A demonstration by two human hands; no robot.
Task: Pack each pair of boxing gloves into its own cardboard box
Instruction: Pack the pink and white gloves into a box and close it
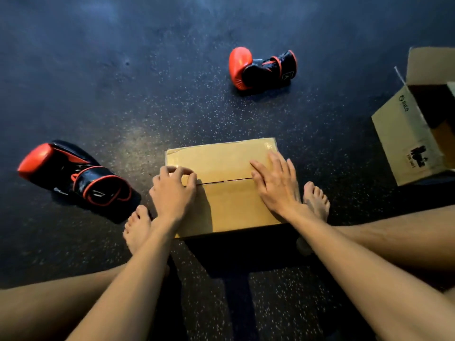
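A closed cardboard box (229, 207) stands on the floor between my bare feet, its two top flaps meeting in a seam. My left hand (172, 190) sits at the left end of that seam with curled fingers pinching the flap edge. My right hand (275, 183) lies flat with straight fingers on the right side of the top. One red and black boxing glove (73, 175) lies on the floor to the left of the box. A second matching glove (261, 68) lies further away, beyond the box. An open cardboard box (403, 136) stands at the right edge.
The floor (147, 94) is dark speckled rubber. My left foot (136, 230) and right foot (316, 200) rest against the closed box's sides, and my legs frame the near part of the view. The open box's flap (428, 65) sticks up at the far right.
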